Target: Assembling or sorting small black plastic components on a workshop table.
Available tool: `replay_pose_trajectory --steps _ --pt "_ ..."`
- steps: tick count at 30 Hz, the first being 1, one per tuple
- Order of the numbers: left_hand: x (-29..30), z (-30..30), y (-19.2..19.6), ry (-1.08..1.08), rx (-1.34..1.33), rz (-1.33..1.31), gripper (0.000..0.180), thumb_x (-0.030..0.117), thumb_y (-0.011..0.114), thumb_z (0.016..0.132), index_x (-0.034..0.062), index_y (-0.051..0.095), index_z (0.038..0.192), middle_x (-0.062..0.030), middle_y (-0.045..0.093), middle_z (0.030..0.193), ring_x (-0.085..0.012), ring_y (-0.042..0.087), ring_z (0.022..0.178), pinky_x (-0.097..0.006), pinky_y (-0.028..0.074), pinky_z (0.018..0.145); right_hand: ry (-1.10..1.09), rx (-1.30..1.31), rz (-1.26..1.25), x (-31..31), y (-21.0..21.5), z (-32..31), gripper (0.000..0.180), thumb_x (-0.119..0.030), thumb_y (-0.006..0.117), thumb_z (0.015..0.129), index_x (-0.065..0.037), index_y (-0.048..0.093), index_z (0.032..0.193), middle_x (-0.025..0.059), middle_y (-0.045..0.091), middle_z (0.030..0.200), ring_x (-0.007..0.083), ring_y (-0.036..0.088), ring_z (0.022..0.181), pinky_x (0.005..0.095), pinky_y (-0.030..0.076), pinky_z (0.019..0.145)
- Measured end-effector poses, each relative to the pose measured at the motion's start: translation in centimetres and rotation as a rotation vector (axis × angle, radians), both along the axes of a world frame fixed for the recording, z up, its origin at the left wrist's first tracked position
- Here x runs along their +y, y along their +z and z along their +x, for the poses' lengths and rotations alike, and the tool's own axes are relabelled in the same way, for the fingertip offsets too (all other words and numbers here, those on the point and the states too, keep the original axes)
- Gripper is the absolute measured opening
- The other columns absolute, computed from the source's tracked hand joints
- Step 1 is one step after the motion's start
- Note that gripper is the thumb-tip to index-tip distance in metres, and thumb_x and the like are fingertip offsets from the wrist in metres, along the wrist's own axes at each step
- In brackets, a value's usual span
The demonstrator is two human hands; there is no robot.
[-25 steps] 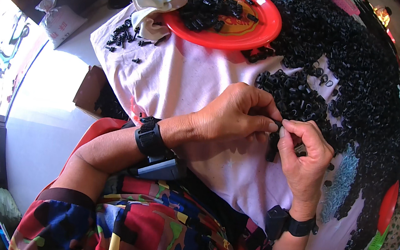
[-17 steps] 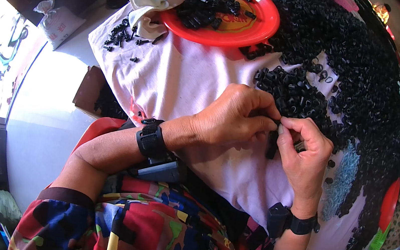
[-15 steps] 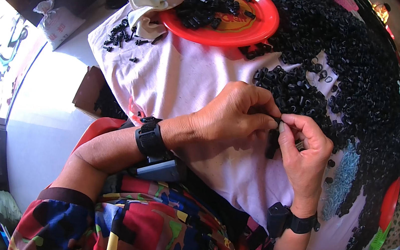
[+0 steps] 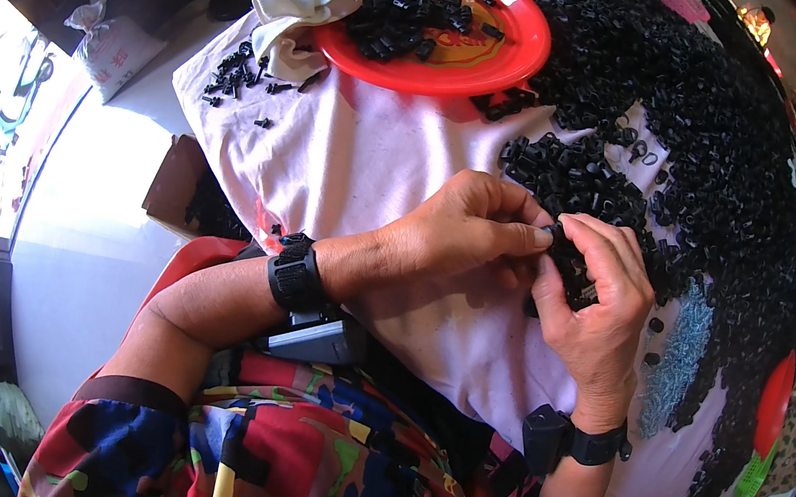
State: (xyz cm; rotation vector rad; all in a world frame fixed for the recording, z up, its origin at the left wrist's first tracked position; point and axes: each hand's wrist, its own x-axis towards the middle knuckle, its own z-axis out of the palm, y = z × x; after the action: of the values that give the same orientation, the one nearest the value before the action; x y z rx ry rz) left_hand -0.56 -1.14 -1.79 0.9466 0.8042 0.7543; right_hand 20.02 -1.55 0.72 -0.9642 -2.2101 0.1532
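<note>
My left hand (image 4: 482, 221) is closed, with thumb and index finger pinching a small black plastic part (image 4: 554, 231) over the table. Most of the part is hidden by the fingertips. My right hand (image 4: 604, 291) is right beside it, index fingertip close to the part and thumb lower down, with a gap between them. Dark pieces show through that gap, and I cannot tell whether any lie in the curled fingers. Just beyond my hands is a heap of small black plastic parts (image 4: 569, 171) on the pale pink cloth (image 4: 380, 156).
A red plate (image 4: 420, 79) holding black parts stands at the far side, with a whitish glove (image 4: 291, 28) against its left rim. Black pieces (image 4: 714, 139) cover the table's right side, beside a strip of bluish small pieces (image 4: 680, 356). A cardboard box (image 4: 175, 184) sits left, below the table.
My right thumb and index finger have parted from their pinch, and the thumb has dropped lower. My left hand keeps its pinch, almost in place.
</note>
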Motion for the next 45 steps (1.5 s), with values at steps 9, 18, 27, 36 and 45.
replay_pose_trajectory --steps 9,18,27,36,45 --pt "0.5 0.3 -1.0 -0.043 -0.014 0.127 0.023 0.027 0.068 0.104 0.0051 0.071 0.110 0.0020 0.071 0.094 -0.0040 0.066 0.079 -0.023 0.055 0.069 0.026 0.010 0.040 0.1 -0.4 0.2 0.041 -0.001 0.082 0.071 0.000 0.071 0.111 0.0137 0.072 0.108 0.0323 0.069 0.093 0.0409 0.058 0.080" --pt "0.2 0.8 -1.0 0.004 -0.003 0.142 0.028 0.032 0.065 0.106 0.0063 0.073 0.114 0.0048 0.071 0.095 -0.0014 0.058 0.083 -0.020 0.047 0.070 0.009 0.078 0.032 0.1 -1.1 -0.8 0.047 0.002 0.083 0.071 -0.001 0.074 0.117 0.0128 0.072 0.110 0.0300 0.069 0.095 0.0393 0.059 0.081" --pt "-0.4 0.9 0.2 0.014 -0.100 -0.050 0.033 0.033 0.063 0.107 0.0023 0.071 0.115 -0.0023 0.074 0.097 -0.0072 0.067 0.087 -0.025 0.055 0.076 -0.025 0.056 0.034 0.0 -1.5 -0.3 0.043 -0.002 0.082 0.078 0.001 0.072 0.120 0.0147 0.072 0.109 0.0315 0.068 0.094 0.0406 0.058 0.081" --pt "0.0 0.3 -0.2 -0.092 -0.078 -0.073 0.039 0.032 0.055 0.110 -0.0033 0.069 0.114 -0.0100 0.076 0.102 -0.0161 0.073 0.086 -0.030 0.061 0.072 0.001 0.025 -0.039 0.1 -1.4 -0.2 0.036 -0.005 0.077 0.086 0.000 0.067 0.120 0.0136 0.070 0.103 0.0309 0.066 0.085 0.0417 0.055 0.075" --pt "-0.6 0.5 0.3 -0.074 -0.237 -0.177 0.035 0.033 0.057 0.109 0.0008 0.071 0.112 -0.0048 0.076 0.100 -0.0107 0.071 0.086 -0.027 0.059 0.077 0.041 0.015 0.065 0.3 -1.4 -0.2 0.033 -0.002 0.077 0.084 0.000 0.068 0.116 0.0124 0.071 0.099 0.0305 0.065 0.080 0.0419 0.054 0.072"
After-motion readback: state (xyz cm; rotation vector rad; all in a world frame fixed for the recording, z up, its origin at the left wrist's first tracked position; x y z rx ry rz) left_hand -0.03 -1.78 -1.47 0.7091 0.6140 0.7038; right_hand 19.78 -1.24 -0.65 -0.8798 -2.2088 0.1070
